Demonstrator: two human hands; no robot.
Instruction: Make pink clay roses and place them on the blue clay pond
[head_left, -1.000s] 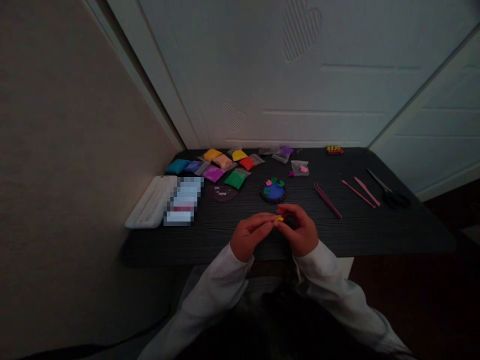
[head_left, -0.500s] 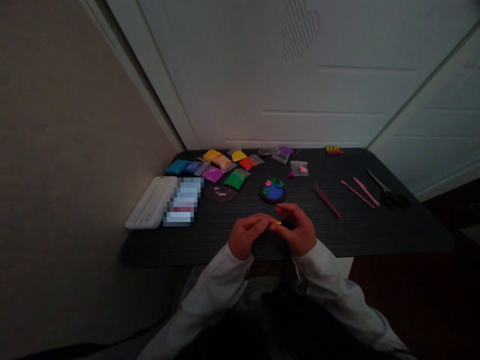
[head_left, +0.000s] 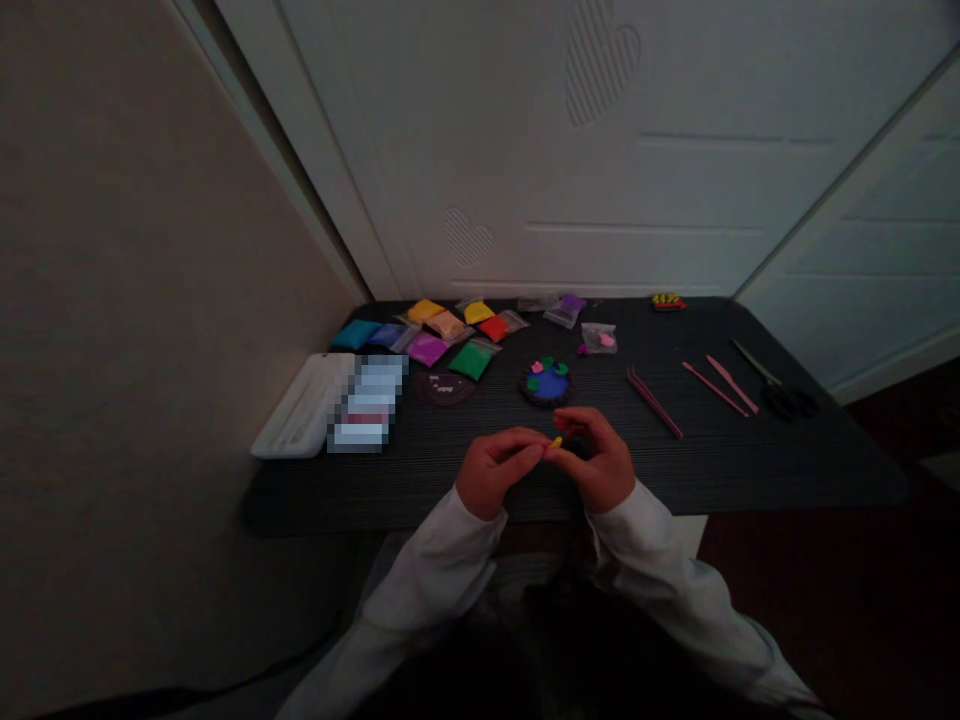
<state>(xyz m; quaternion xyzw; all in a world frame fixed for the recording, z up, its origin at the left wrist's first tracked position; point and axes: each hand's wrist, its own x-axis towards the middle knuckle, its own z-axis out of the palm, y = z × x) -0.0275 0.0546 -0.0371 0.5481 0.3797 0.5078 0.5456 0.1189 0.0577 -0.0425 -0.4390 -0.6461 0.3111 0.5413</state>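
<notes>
Both of my hands meet over the near middle of the dark table (head_left: 750, 470). My left hand (head_left: 495, 470) and my right hand (head_left: 600, 460) pinch a tiny yellow clay piece (head_left: 556, 442) between their fingertips. Just beyond them lies a round dark disc with blue clay (head_left: 547, 382), dotted with small green and pink bits.
Several coloured clay packets (head_left: 450, 328) lie at the back left, beside a white box (head_left: 300, 405) and a dark round lid (head_left: 442, 387). Pink modelling tools (head_left: 654, 400) and scissors (head_left: 776, 385) lie to the right. A small bag with pink clay (head_left: 602, 338) sits behind the disc.
The yellow piece has been turned slightly between my fingertips; both hands stay in nearly the same place.
</notes>
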